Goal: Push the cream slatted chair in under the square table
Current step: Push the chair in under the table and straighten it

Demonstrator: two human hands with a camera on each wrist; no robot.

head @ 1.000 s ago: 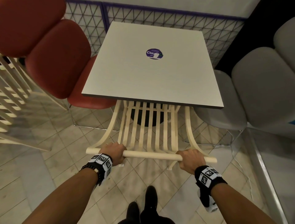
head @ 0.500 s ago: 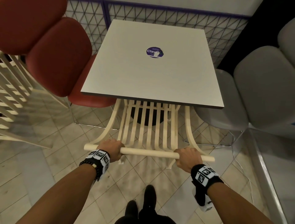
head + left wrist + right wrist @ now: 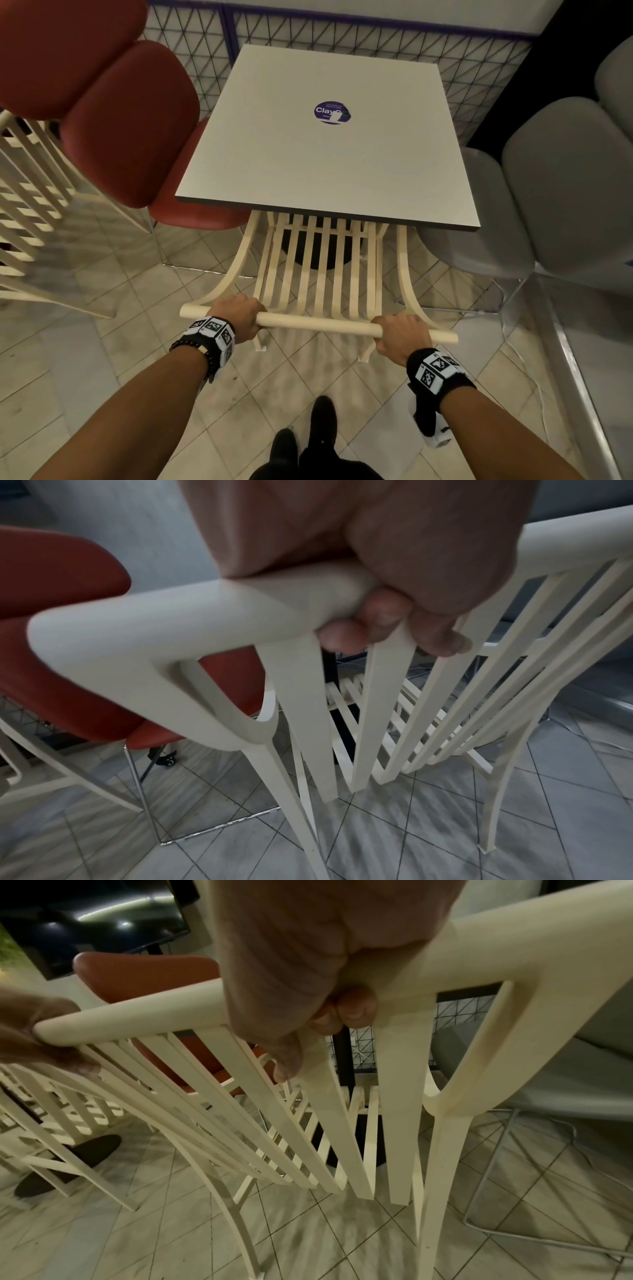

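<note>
The cream slatted chair (image 3: 322,274) stands in front of me, its seat hidden beneath the near edge of the square white table (image 3: 325,164); only the slatted back and top rail show. My left hand (image 3: 236,313) grips the left part of the rail, fingers curled round it (image 3: 369,620). My right hand (image 3: 402,334) grips the right part of the same rail (image 3: 342,1010). A dark round table base (image 3: 317,250) shows through the slats.
A red padded chair (image 3: 126,130) sits at the table's left side, a grey padded chair (image 3: 565,192) at its right. Another cream slatted chair (image 3: 30,205) stands at far left. A wire mesh partition (image 3: 342,37) runs behind the table. My shoes (image 3: 308,438) are on the tiled floor.
The chair has slid a little further forward under the table, with both hands still gripping the top rail.
</note>
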